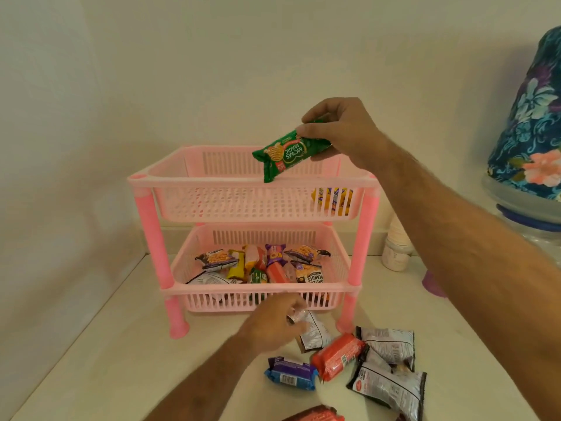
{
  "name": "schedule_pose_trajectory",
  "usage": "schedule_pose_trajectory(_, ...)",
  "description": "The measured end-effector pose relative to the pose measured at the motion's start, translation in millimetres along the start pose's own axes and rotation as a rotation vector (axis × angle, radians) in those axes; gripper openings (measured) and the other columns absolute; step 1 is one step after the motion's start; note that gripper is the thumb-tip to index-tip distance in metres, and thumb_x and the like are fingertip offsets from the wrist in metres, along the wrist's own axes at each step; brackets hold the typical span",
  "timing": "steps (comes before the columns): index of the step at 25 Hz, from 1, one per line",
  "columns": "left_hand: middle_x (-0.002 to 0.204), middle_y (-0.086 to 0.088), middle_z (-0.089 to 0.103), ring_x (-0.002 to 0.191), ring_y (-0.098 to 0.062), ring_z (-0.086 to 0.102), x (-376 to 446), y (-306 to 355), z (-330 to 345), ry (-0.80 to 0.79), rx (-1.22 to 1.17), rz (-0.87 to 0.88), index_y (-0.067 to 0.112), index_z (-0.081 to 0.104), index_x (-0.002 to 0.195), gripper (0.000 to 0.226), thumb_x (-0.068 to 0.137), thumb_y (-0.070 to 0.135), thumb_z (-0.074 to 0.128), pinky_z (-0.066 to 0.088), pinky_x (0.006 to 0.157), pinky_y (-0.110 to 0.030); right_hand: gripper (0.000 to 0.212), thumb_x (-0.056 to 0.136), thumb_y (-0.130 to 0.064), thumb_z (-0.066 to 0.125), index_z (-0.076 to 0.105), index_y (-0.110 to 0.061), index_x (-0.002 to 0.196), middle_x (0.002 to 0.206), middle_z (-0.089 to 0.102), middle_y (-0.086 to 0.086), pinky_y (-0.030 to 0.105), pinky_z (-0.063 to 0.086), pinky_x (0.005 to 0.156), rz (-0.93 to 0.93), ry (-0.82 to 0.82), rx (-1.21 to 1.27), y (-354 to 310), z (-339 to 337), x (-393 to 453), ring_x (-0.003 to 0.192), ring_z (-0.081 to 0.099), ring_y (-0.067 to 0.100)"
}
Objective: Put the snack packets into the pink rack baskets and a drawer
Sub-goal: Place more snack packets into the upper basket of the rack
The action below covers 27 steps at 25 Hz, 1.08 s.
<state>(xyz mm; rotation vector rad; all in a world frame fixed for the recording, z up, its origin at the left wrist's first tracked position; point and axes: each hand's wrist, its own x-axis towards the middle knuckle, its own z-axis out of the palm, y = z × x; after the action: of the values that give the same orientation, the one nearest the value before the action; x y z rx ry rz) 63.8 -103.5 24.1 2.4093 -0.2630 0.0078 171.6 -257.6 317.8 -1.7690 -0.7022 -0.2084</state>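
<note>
Pinched in the right hand (340,129) by one end, the green biscuit packet (288,153) hangs over the near rim of the top basket (243,183); its long side tilts down to the left; it could catch that rim and tip out onto the counter (106,360); the left hand (270,326) closes on a silver packet (312,331).

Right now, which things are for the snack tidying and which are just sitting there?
For the job: green biscuit packet in the right hand, left hand on a silver packet, pink rack, loose packets.
Just there: flowery cover, white jar.
</note>
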Motion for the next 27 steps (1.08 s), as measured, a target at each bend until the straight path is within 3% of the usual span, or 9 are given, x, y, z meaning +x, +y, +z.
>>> schedule_pose_trajectory(3,0.140,0.009,0.052,0.125,-0.013,0.050,3.3,-14.5,27.4,-0.258,0.329,0.085,0.032,0.051,0.135,0.046,0.091,0.035,0.065,0.046,0.103,-0.037,0.031,0.073,-0.017,0.088,0.068,-0.003,0.093,0.100,0.073,0.016,0.044,0.064,0.061,0.072,0.127,-0.018,9.4,1.5,25.0,0.083,0.076,0.026)
schedule_pose_trajectory(6,0.155,0.004,0.036,0.136,-0.023,0.042,13.3,-16.6,40.8,-0.392,0.523,0.202,0.031,0.040,0.145,0.051,0.096,0.032,0.056,0.045,0.104,-0.048,0.025,0.071,-0.013,0.088,0.068,-0.011,0.085,0.103,0.069,0.012,0.040,0.063,0.059,0.153,0.211,-0.317,23.1,3.2,48.7,0.085,0.072,0.025)
schedule_pose_trajectory(11,0.166,0.008,0.009,0.136,-0.031,0.045,28.0,-24.6,55.5,-0.393,0.587,0.175,0.050,0.029,0.148,0.064,0.094,0.038,0.063,0.049,0.101,-0.050,0.017,0.076,-0.006,0.075,0.074,-0.008,0.092,0.103,0.073,0.012,0.036,0.059,0.071,0.095,-0.026,-1.064,39.8,9.5,70.7,0.092,0.068,0.026)
schedule_pose_trajectory(15,0.168,0.014,-0.007,0.136,-0.034,0.045,33.4,-33.4,64.1,-0.477,0.594,0.141,0.057,0.033,0.144,0.072,0.091,0.021,0.066,0.047,0.104,-0.047,0.031,0.069,-0.010,0.087,0.074,-0.004,0.096,0.097,0.073,0.010,0.038,0.059,0.079,0.170,-0.175,-1.192,51.5,15.2,67.4,0.092,0.068,0.027)
schedule_pose_trajectory(17,0.168,0.013,-0.001,0.132,-0.036,0.049,33.4,-33.6,64.2,-0.466,0.614,0.146,0.048,0.046,0.141,0.066,0.090,0.010,0.064,0.048,0.102,-0.046,0.033,0.068,-0.011,0.088,0.073,-0.003,0.097,0.097,0.073,0.012,0.038,0.059,0.081,0.184,-0.204,-1.177,57.8,16.4,64.9,0.092,0.069,0.028)
schedule_pose_trajectory(20,0.165,0.006,0.025,0.126,-0.037,0.055,30.8,-29.1,60.8,-0.411,0.724,0.212,0.027,0.056,0.138,0.051,0.093,0.003,0.058,0.051,0.099,-0.050,0.033,0.071,-0.023,0.088,0.071,-0.006,0.093,0.095,0.072,0.010,0.037,0.059,0.079,0.213,-0.181,-1.117,60.9,15.1,61.9,0.089,0.069,0.027)
schedule_pose_trajectory(23,0.144,-0.006,0.054,0.117,-0.033,0.061,22.3,-27.0,55.1,-0.364,0.848,0.306,0.010,0.060,0.132,0.039,0.093,0.005,0.057,0.055,0.091,-0.051,0.024,0.074,-0.033,0.083,0.069,-0.015,0.080,0.091,0.073,0.007,0.034,0.055,0.074,0.135,-0.068,-1.058,59.4,9.2,58.7,0.084,0.068,0.024)
schedule_pose_trajectory(25,0.140,-0.006,0.059,0.123,-0.027,0.059,12.1,-28.5,46.8,-0.254,0.778,0.372,0.011,0.060,0.133,0.039,0.095,0.012,0.054,0.053,0.096,-0.046,0.020,0.077,-0.035,0.079,0.067,-0.020,0.073,0.081,0.072,0.000,0.030,0.050,0.069,0.034,0.079,-0.954,56.1,5.6,53.9,0.076,0.067,0.018)
schedule_pose_trajectory(27,0.130,-0.005,0.068,0.114,-0.020,0.066,-0.3,-24.1,31.9,-0.018,0.519,0.430,0.013,0.067,0.127,0.036,0.095,0.021,0.053,0.056,0.093,-0.037,0.020,0.078,-0.037,0.078,0.067,-0.022,0.071,0.069,0.065,-0.009,0.027,0.049,0.067,-0.085,0.185,-0.831,50.4,4.2,45.8,0.066,0.061,0.007)
